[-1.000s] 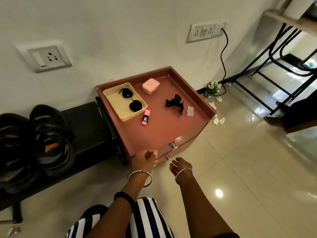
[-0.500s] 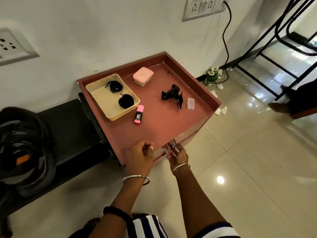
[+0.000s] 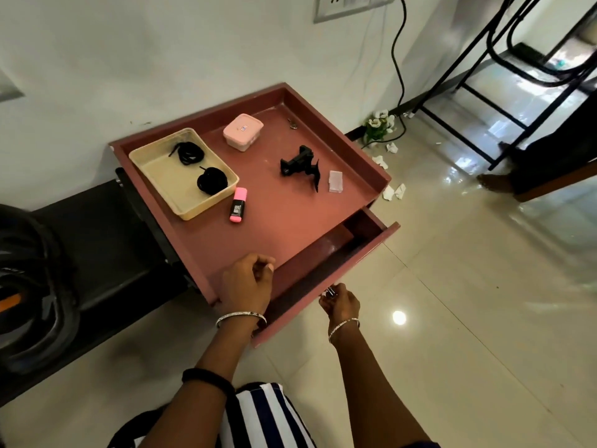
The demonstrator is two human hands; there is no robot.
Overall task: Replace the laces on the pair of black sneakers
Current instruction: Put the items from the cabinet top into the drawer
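Observation:
Two coiled black laces [image 3: 211, 181] lie in a cream tray [image 3: 155, 171] on the left of a reddish cabinet top [image 3: 274, 218]. The cabinet's drawer [image 3: 326, 279] stands partly pulled out towards me. My right hand [image 3: 339, 302] grips the drawer's metal handle. My left hand [image 3: 248, 282] rests at the cabinet's front edge with its fingers curled and nothing in them. No sneakers are in view.
On the cabinet top lie a pink lidded box [image 3: 243, 130], a pink highlighter [image 3: 238, 208], a black clamp [image 3: 302, 164] and a small clear packet [image 3: 335, 181]. A dark bench [image 3: 84, 221] with helmets [image 3: 32, 286] stands left. Paper scraps [image 3: 392, 190] and black metal legs [image 3: 468, 79] are on the tiled floor to the right.
My right hand has taken the drawer handle and pulled the drawer partly out. The view has dropped closer to the cabinet. My left hand stays at the front edge.

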